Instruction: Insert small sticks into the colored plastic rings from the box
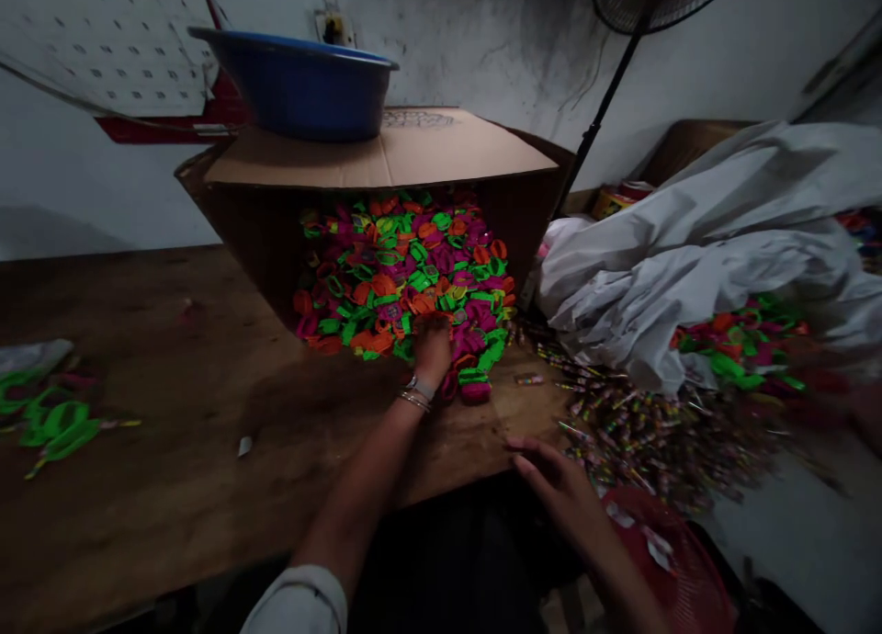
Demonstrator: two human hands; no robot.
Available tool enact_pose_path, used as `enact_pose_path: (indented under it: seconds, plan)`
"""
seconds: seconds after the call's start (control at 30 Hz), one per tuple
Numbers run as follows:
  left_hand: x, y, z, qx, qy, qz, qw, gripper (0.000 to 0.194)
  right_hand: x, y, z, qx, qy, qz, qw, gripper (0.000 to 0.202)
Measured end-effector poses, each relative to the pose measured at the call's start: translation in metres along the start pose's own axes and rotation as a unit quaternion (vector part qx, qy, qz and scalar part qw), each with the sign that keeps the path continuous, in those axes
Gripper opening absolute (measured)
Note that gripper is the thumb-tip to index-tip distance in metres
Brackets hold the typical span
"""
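My left hand [433,351] reaches into the front of a heap of small plastic loops [413,280], which look like toy watches in green, orange, pink and yellow. Its fingers are sunk among the pieces beside an orange one, so their grip is hidden. The heap lies in a cardboard box [475,152] tipped on its side, its mouth facing me. At the table's front edge, my right hand [558,487] is held with thumb and fingers apart and nothing in it. A pink piece [475,392] lies on the wood just outside the box.
A blue basin [317,87] stands on the box. Several green loops [62,423] lie at the left of the wooden table [172,487]. To the right are a pile of thin wrapped sticks [648,432], white sacks [689,266], a red basket [682,560] and a stand fan [606,92].
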State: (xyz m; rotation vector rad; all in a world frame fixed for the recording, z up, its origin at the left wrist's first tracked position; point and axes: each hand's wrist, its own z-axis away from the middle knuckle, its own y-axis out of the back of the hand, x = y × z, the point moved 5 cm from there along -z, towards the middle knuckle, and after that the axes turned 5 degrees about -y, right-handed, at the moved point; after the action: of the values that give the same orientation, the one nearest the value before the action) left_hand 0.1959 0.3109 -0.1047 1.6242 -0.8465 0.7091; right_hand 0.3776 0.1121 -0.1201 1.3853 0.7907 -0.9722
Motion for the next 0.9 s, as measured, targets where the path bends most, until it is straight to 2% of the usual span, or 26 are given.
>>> enact_pose_path:
  seconds: [0.1, 0.2, 0.33, 0.47, 0.6, 0.7, 0.77, 0.8, 0.83, 0.9]
  plan:
    - [0.003, -0.002, -0.005, -0.002, -0.022, -0.034, 0.999, 0.032, 0.010, 0.021, -0.022, 0.043, 0.011, 0.150, 0.988, 0.030]
    - [-0.001, 0.008, -0.007, 0.003, -0.030, -0.027, 0.999, 0.025, 0.024, 0.032, -0.064, 0.077, -0.014, 0.240, 0.968, 0.029]
    - [0.000, 0.031, 0.002, 0.036, -0.036, 0.033, 0.998, 0.030, 0.027, 0.023, -0.117, 0.085, -0.015, 0.303, 0.949, 0.023]
    - [0.010, 0.057, 0.029, 0.051, -0.053, 0.119, 0.990, 0.036, 0.009, 0.013, -0.139, 0.063, 0.014, 0.329, 0.942, 0.018]
    - [0.025, 0.084, 0.059, 0.062, -0.051, 0.265, 0.961, 0.040, -0.028, 0.011, -0.137, 0.069, 0.073, 0.294, 0.950, 0.026]
    - [0.033, 0.096, 0.074, 0.062, -0.013, 0.360, 0.931, 0.038, -0.063, -0.004, -0.115, 0.059, 0.127, 0.242, 0.960, 0.018]
    - [0.035, 0.097, 0.082, 0.049, 0.026, 0.434, 0.899, 0.040, -0.087, -0.019, -0.091, 0.023, 0.164, 0.138, 0.976, 0.015]
    - [0.035, 0.097, 0.086, 0.046, 0.045, 0.476, 0.877, 0.040, -0.098, -0.026, -0.078, -0.001, 0.176, 0.041, 0.984, 0.017]
    - [0.035, 0.096, 0.090, 0.047, 0.061, 0.516, 0.853, 0.040, -0.107, -0.032, -0.066, -0.023, 0.170, -0.059, 0.983, 0.020]
    - [0.035, 0.095, 0.098, 0.056, 0.084, 0.575, 0.812, 0.044, -0.121, -0.042, -0.047, -0.054, 0.136, -0.222, 0.964, 0.027]
